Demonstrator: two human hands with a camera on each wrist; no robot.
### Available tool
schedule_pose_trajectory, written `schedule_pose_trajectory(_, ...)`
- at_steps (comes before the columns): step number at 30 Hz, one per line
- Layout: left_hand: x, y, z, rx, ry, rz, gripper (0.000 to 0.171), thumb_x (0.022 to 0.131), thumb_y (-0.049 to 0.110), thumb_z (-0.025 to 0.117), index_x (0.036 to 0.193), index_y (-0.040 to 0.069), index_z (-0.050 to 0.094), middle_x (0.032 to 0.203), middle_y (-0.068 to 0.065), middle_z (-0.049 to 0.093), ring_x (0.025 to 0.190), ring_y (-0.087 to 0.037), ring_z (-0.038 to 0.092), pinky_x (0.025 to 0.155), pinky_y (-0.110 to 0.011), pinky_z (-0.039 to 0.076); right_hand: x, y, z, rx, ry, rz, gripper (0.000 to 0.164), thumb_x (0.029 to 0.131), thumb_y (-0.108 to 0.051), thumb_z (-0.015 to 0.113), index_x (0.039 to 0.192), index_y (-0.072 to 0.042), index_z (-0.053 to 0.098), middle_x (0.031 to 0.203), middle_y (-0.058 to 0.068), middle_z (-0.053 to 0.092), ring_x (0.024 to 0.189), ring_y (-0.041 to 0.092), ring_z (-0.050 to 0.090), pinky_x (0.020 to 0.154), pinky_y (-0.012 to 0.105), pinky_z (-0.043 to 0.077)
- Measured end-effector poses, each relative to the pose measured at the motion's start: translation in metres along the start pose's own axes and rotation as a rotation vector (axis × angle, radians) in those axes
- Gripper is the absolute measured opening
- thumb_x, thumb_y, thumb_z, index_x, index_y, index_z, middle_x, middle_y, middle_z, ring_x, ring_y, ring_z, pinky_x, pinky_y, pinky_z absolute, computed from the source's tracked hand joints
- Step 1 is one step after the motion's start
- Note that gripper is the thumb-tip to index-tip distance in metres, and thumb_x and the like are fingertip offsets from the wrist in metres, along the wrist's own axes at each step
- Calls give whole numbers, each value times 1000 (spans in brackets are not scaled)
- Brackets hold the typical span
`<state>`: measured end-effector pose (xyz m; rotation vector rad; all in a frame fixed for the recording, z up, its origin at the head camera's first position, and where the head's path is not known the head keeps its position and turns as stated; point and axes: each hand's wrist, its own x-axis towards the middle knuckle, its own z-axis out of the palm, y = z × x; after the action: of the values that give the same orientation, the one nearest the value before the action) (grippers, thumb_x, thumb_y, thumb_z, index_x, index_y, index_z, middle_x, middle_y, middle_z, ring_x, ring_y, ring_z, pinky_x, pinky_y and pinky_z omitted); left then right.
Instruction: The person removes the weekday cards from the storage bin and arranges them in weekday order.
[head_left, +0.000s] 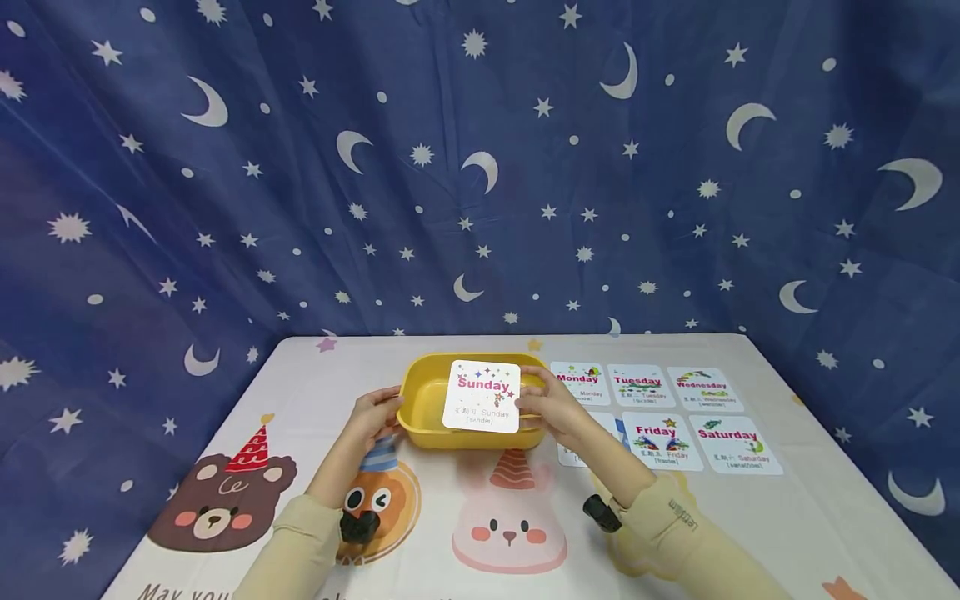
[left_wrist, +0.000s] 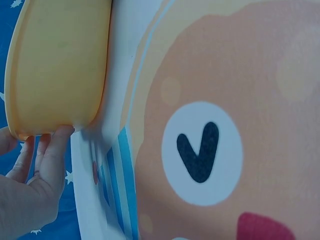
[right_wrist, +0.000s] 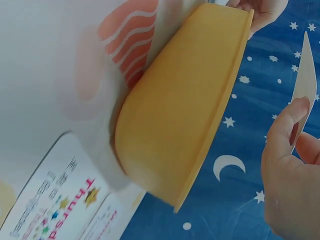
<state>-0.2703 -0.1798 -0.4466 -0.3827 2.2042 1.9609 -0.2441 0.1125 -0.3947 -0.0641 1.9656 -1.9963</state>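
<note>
A white card printed "Sunday" (head_left: 482, 397) is held above the yellow plastic basin (head_left: 442, 438), its printed face toward the head camera. My right hand (head_left: 553, 406) pinches the card at its right edge; in the right wrist view the card (right_wrist: 306, 75) appears nearly edge-on between thumb and fingers. At the basin's left end, my left hand (head_left: 372, 414) holds the rim, with the thumb at the top edge and fingers (left_wrist: 54, 155) against the end wall below. Most of the basin's inside is hidden behind the card.
Right of the basin, two rows of weekday cards lie on the table, including Monday (head_left: 581, 382), Tuesday (head_left: 636, 385), Wednesday (head_left: 705, 389), Friday (head_left: 662, 442) and Saturday (head_left: 737, 444). The Thursday card (right_wrist: 50, 200) is partly covered by my right arm in the head view. A blue star-patterned curtain (head_left: 480, 233) hangs behind.
</note>
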Motion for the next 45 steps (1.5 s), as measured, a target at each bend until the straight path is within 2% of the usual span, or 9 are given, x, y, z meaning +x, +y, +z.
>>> schedule_pose_trajectory(6,-2,-1,0,6,0,-10,43,97,12,49,137,-2,43,125,-21,53,74,-8,58,77,-31,59,-13,3,-14,-29,-12,2,68,89,6,51,148,-12,25,80,-2,56,69,10,55,64,22,55)
schedule_pose_trajectory(16,-2,2,1,12,3,-24,43,98,12,48,138,-1,43,132,-24,48,84,-14,59,80,-32,59,-32,15,-42,-46,-22,-13,72,88,5,52,150,-13,21,82,-3,61,76,13,62,64,22,57)
schedule_pose_trajectory(22,-1,2,0,11,3,-28,43,98,12,48,138,-1,43,133,-25,48,84,-15,60,80,-32,59,-40,26,-62,-71,-12,-6,69,88,3,54,148,-11,23,81,-4,59,76,12,60,62,20,55)
schedule_pose_trajectory(32,0,2,2,-4,2,-34,42,97,10,49,137,-2,43,132,-25,48,84,-15,61,79,-32,59,-56,44,-86,-95,11,50,69,86,3,54,147,-8,22,86,-2,64,78,13,63,66,26,57)
schedule_pose_trajectory(36,0,2,2,-1,1,-36,42,97,10,48,137,-2,43,132,-25,48,85,-15,62,78,-32,59,-63,50,-94,-112,10,58,65,86,2,55,143,-3,24,86,-2,64,80,14,64,67,29,57)
schedule_pose_trajectory(39,0,3,1,3,5,-39,42,97,11,48,137,-2,43,132,-25,48,84,-15,62,77,-31,59,-67,55,-99,-132,22,76,63,85,3,55,141,0,26,81,-2,64,77,15,63,67,29,57)
schedule_pose_trajectory(45,-1,3,1,0,2,-34,42,98,11,48,137,-2,43,131,-25,48,81,-12,61,74,-28,59,-75,62,-107,-161,46,131,61,85,5,53,140,-1,26,79,-1,66,71,16,63,63,26,54)
